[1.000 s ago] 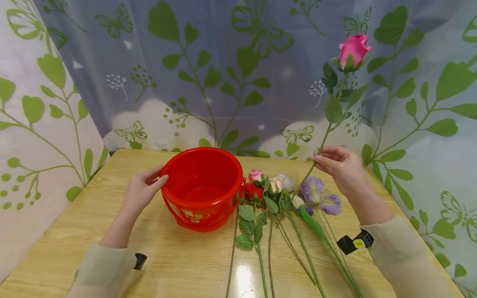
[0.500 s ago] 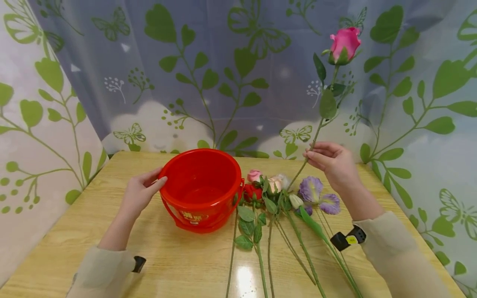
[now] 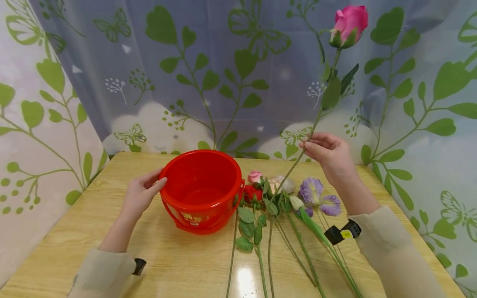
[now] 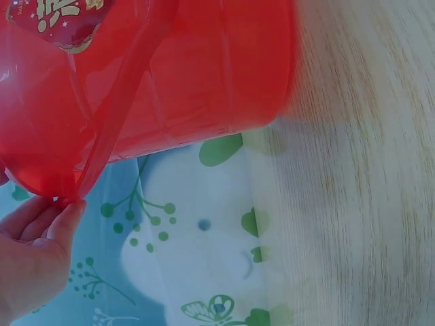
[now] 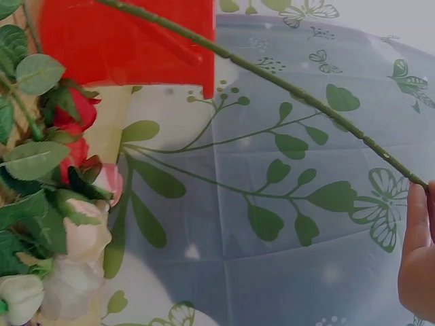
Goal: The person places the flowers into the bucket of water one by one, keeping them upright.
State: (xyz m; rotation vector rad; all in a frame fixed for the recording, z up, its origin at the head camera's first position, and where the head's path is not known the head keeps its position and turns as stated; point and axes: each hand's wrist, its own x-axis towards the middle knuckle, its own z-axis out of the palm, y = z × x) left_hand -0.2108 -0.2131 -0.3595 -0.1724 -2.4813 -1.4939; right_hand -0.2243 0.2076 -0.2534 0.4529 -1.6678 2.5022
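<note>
My left hand [image 3: 139, 194] pinches the left rim of a red plastic bucket [image 3: 220, 213], thumb outside. In the left wrist view the fingertips of this hand [image 4: 37, 255] grip the rim near the handle's end. My right hand [image 3: 335, 161] pinches the long green stem of a pink rose [image 3: 350, 25] between thumb and fingers. The rose leans with its bloom up and to the right, its lower stem slanting down left over the other flowers. In the right wrist view the bare stem [image 5: 299, 92] crosses in front of the bucket [image 5: 136, 47].
Right of the bucket, several artificial flowers lie on the wooden table [image 3: 156, 265], stems toward the front: a red rose [image 3: 252, 193], a small pink rose [image 3: 255, 176], a white tulip bud [image 3: 296, 202] and a purple flower [image 3: 312, 190]. A patterned curtain [image 3: 208, 82] hangs behind.
My right hand has moved left and up with the pink rose, raising its bloom and drawing its lower stem left. My left hand and the bucket have stayed in place.
</note>
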